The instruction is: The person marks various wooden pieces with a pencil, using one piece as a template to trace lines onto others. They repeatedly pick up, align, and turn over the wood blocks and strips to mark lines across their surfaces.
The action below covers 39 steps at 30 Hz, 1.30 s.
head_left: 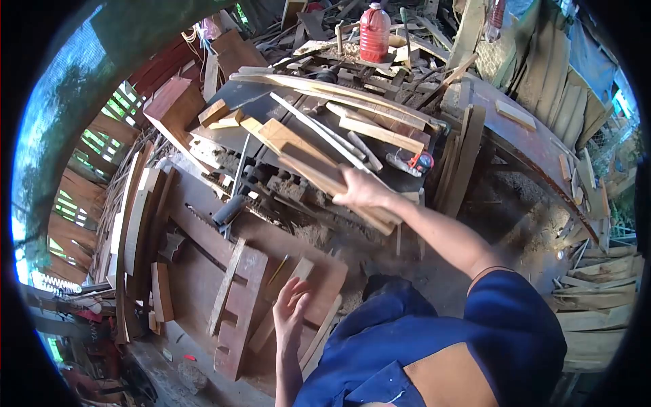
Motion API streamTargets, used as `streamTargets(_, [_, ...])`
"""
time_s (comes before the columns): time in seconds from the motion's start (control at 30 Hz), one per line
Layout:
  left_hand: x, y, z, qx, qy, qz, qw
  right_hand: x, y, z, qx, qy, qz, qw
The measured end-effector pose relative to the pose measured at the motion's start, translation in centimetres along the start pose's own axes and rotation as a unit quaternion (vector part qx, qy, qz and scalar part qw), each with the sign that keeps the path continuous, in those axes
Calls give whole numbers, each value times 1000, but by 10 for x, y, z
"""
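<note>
My right hand [359, 188] is closed round the near end of a wooden board [312, 173], which slants up and left over the dark work table [251, 102]. Beneath and beside that board lie more light wood pieces [295, 139]. My left hand [291, 302] is raised with its fingers apart and nothing in it. It hovers over the lower brown bench [196, 251], next to a short wooden piece [270, 319]. Left of it, a reddish notched board [243, 305] and a yellow pencil [277, 270] lie on the bench.
A jug of red liquid [374, 34] stands at the back. A red tape measure [421, 162] sits at the dark table's right edge. Curved boards [135, 230] lean at the left. Another table [519, 136] stands at the right, above stacked wood [597, 298].
</note>
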State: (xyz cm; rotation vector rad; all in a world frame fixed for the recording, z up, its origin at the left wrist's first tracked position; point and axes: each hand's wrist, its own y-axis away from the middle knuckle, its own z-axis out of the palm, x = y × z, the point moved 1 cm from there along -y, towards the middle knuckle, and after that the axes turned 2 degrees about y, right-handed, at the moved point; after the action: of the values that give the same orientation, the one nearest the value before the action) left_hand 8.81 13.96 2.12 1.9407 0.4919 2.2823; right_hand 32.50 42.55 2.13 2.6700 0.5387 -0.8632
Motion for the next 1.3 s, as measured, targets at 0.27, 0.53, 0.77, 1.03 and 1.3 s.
streamTargets(0.27, [17,-39,57,60,-5,-18,998,128,-103,-63,133,134,30,982])
streamTargets(0.53, [28,-70,110,52,-62,-20,997,212,-108,-79,231,139,-61,961])
streamTargets(0.77, [14,-73,128,83,-52,-39,994,250,-82,-72,152,123,-16,981])
streamTargets(1.03, [13,-76,136,104,-66,-30,992,213,-100,-91,256,76,-31,963])
streamTargets(1.3, [8,-71,134,131,-84,-35,987,269,-163,-115,347,106,-98,927])
